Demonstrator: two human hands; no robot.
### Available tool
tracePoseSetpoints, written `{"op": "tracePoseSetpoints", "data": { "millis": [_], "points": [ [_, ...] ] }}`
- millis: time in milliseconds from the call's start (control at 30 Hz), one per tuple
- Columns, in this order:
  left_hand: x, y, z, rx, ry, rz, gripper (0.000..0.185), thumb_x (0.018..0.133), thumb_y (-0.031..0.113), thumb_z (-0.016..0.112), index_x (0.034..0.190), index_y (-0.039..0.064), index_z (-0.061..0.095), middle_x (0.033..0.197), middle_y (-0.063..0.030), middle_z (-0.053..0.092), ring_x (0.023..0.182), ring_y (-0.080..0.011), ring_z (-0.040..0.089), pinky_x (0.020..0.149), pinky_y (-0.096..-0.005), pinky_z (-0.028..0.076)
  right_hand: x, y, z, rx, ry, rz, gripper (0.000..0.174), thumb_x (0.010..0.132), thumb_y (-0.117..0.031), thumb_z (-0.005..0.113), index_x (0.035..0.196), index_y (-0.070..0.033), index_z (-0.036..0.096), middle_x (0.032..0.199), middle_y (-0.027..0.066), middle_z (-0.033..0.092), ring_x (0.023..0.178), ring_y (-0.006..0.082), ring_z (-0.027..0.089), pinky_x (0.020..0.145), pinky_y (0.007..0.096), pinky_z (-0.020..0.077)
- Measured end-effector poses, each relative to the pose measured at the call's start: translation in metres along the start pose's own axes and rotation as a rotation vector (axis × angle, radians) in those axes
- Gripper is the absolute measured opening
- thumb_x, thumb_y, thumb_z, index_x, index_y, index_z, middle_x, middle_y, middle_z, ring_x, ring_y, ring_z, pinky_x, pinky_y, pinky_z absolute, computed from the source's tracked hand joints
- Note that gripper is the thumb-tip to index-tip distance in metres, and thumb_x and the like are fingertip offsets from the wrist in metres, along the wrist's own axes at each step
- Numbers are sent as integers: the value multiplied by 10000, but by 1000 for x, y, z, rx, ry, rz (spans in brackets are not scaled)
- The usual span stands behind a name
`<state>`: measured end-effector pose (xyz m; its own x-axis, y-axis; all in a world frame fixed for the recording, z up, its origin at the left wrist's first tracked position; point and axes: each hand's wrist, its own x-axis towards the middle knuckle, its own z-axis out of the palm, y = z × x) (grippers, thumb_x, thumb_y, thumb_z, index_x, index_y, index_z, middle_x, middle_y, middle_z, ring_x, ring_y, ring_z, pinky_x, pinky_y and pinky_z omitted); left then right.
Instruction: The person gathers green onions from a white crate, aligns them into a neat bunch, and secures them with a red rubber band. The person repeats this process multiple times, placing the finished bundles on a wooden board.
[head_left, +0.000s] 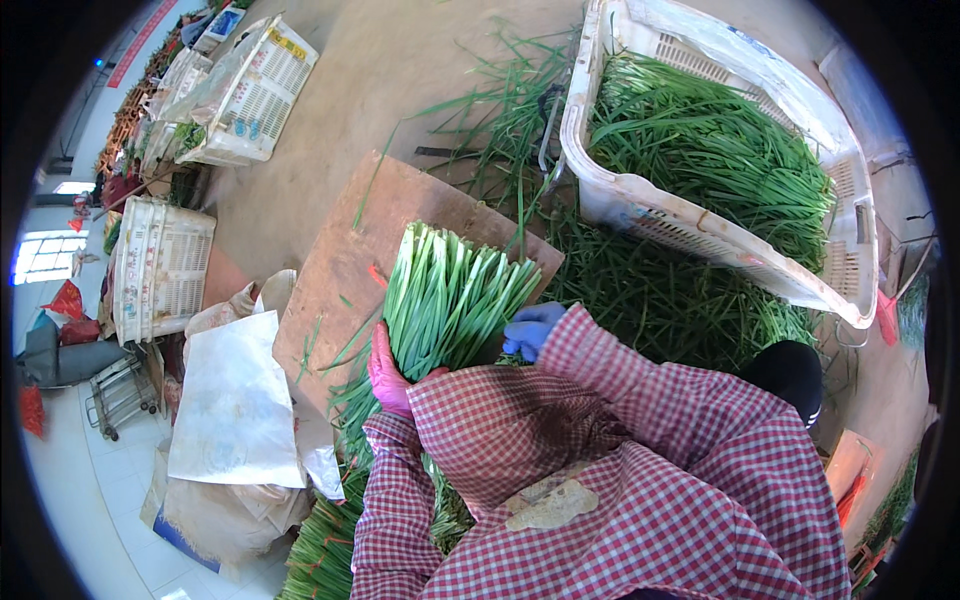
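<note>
A thick bundle of garlic chives (454, 289) lies on a brown board (330, 262) in front of me, its pale cut ends pointing away. My left hand (390, 379), in a pink glove, cups the bundle's left side near the leafy end. On the opposite side is my right hand (532, 330) in a blue glove, its fingers curled close to the leaves. Whether those fingers grip anything is hidden. A short red strip (377, 276) lies on the board left of the stems.
To the right, a white plastic crate (637, 199) holds loose chives (712, 150); more leaves (637, 281) cover the floor below it. Tied bundles (322, 544) lie at lower left, near a white sheet (232, 405) over sacks. Stacked crates (165, 270) stand farther left.
</note>
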<state>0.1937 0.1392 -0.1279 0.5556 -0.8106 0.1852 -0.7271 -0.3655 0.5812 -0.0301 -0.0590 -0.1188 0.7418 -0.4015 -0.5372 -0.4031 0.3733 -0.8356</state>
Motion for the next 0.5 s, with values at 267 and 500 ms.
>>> {"op": "tracePoseSetpoints", "data": {
  "millis": [267,500],
  "points": [
    [-1,-1,0,101,-5,39,1261,448,350,909,1493,62,264,1432,-217,425,1280,-380,444,1071,-476,326,-145,-29,-59,512,-397,88,133,854,-119,636,801,-2,673,656,60,639,431,75,422,404,227,287],
    [-1,-2,0,55,-16,12,1281,444,379,916,1499,70,258,1439,-211,418,1282,-385,437,1078,-476,320,-200,-61,-90,644,11,-926,141,857,-72,542,732,-14,568,624,42,576,431,139,470,418,266,392]
  ]
}}
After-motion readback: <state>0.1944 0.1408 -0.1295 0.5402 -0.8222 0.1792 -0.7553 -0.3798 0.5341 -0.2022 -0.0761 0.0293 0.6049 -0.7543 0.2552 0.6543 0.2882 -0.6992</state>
